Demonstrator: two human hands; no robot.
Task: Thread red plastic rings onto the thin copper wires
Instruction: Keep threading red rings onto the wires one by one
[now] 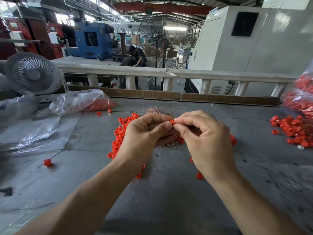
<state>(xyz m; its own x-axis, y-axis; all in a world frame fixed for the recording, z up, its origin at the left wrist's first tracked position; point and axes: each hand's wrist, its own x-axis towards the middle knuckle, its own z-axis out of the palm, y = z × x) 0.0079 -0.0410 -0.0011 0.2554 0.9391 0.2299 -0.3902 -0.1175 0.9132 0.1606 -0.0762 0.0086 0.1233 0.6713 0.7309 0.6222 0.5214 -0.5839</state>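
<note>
My left hand [144, 134] and my right hand [203, 136] meet above the middle of the grey table. Between their fingertips they pinch one red plastic ring [172, 122]. Any wire in the ring is too thin to make out. A bundle of thin copper wires [157, 111] lies just behind and under my hands, partly hidden. Several loose red rings [121, 133] are heaped left of my left hand. One red ring threaded on a wire [47, 162] lies at the near left.
A clear bag of red rings [94, 103] lies at the back left beside a white fan [32, 73]. More red rings [294, 129] and full bags [301, 100] sit at the right edge. Plastic sheeting [33, 133] covers the left side. A railing [169, 72] borders the back.
</note>
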